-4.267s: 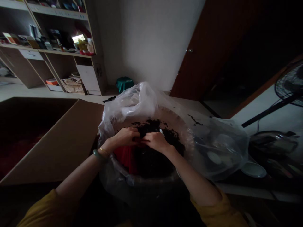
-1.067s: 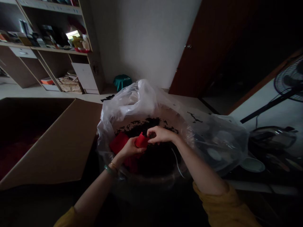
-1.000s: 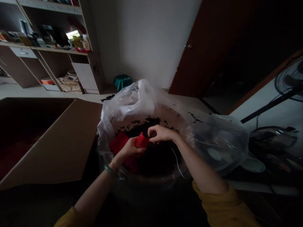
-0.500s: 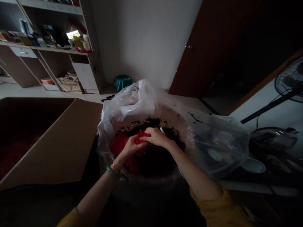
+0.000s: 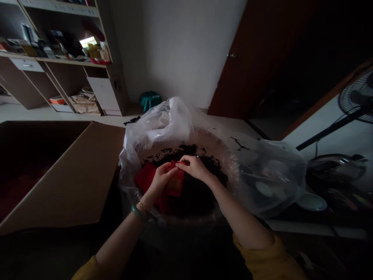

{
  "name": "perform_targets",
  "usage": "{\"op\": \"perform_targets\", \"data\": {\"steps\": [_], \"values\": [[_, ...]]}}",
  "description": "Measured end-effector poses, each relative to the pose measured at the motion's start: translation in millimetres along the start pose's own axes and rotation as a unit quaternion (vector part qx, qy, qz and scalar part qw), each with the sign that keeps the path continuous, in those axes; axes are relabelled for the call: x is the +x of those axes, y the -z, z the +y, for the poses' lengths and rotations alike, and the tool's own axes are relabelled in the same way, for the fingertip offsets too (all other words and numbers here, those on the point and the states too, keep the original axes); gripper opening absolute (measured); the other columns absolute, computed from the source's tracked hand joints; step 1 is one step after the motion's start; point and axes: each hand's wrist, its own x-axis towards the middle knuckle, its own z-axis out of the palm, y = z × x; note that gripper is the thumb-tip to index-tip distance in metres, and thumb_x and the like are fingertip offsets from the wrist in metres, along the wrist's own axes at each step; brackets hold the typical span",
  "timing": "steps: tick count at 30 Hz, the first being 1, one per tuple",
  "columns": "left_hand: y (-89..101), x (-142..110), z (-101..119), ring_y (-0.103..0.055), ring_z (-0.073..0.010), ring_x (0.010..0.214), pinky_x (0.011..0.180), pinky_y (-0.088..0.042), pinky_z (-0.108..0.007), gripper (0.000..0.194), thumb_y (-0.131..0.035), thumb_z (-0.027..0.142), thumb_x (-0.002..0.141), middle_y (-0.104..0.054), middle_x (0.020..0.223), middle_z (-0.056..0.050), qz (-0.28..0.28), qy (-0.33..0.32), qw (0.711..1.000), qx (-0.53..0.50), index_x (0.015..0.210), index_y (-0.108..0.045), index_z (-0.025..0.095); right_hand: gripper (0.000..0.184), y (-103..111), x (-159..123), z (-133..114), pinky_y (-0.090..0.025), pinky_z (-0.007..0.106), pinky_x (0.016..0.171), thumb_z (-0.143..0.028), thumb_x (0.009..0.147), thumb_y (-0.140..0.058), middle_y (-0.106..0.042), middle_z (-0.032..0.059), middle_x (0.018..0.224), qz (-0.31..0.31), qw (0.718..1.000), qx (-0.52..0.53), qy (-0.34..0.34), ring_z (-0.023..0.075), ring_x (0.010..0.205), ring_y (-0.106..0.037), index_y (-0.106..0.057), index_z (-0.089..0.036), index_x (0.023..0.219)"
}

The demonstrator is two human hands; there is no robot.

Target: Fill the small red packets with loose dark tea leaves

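Pinching the top edge of a small red packet [image 5: 175,184], the left hand [image 5: 161,177] and right hand [image 5: 194,168] meet over a wide round tub, thumbs and fingertips nearly together, with the other fingers loosely curled. The packet hangs below the fingertips, a dull gold patch on its front, above dark, crumbly leaf-like material [image 5: 201,196] that fills the bottom of the tub and clings in bits to its far inner wall. More red packets [image 5: 145,177] lie in the tub beside the left hand, partly covered by it; how many cannot be told. Clear plastic [image 5: 176,116] lines the tub and bunches up over its far rim, while another clear plastic bag [image 5: 271,182] spreads out on the right side, with pale shapes showing through and a shallow bowl [image 5: 311,202] at its edge. An open cardboard box [image 5: 78,175] stands to the left of the tub, something reddish dim inside it. Farther off are a teal-covered bin [image 5: 150,101], a shelving desk [image 5: 103,91], a brown door [image 5: 247,58] and, at right, a black fan [image 5: 357,97]
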Motion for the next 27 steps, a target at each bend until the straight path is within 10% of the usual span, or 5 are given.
{"op": "perform_targets", "data": {"steps": [4,11,19,27], "values": [[-0.3,-1,2,-0.061,-0.0134,0.069,0.064,-0.048,-0.023,0.042,-0.079,0.045,0.058,-0.067,0.075,0.001,0.028,-0.01,1.0,0.008,0.081,-0.061,0.014,0.015,-1,-4,4,-0.039,0.023,0.063,-0.031,0.078,-0.063,-0.06,-0.0019,0.072,0.017,0.999,0.047,-0.006,0.0122,0.066,-0.053,-0.063,-0.016,0.077],[3.3,-3,-1,-0.057,-0.0115,0.058,0.055,-0.044,-0.022,0.04,-0.078,0.044,0.057,-0.063,0.065,0.001,0.031,-0.01,0.999,0.03,0.075,-0.058,0.015,0.014,10,-12,2,-0.041,0.026,0.069,-0.028,0.082,-0.061,-0.058,-0.0001,0.078,-0.184,0.982,-0.016,0.046,0.0126,0.072,-0.054,-0.069,-0.017,0.078],[0.4,1,-4,-0.05,-0.0086,0.053,0.052,-0.04,-0.02,0.032,-0.076,0.042,0.058,-0.059,0.058,0.003,0.099,-0.048,0.991,0.07,0.063,-0.06,0.015,0.022,-14,-16,11,-0.047,0.028,0.068,-0.028,0.066,-0.074,-0.063,-0.001,0.075,0.046,0.993,0.101,-0.03,0.0142,0.07,-0.058,-0.064,-0.018,0.082],[-1.5,0,-6,-0.052,-0.0096,0.054,0.053,-0.041,-0.02,0.026,-0.076,0.036,0.059,-0.06,0.056,0.003,0.132,-0.106,0.982,0.078,0.058,-0.06,0.016,0.035,-24,-20,19,-0.048,0.028,0.057,-0.041,0.059,-0.075,-0.066,0.001,0.073,0.065,0.965,0.231,-0.11,0.0159,0.064,-0.06,-0.065,-0.018,0.084]]}}
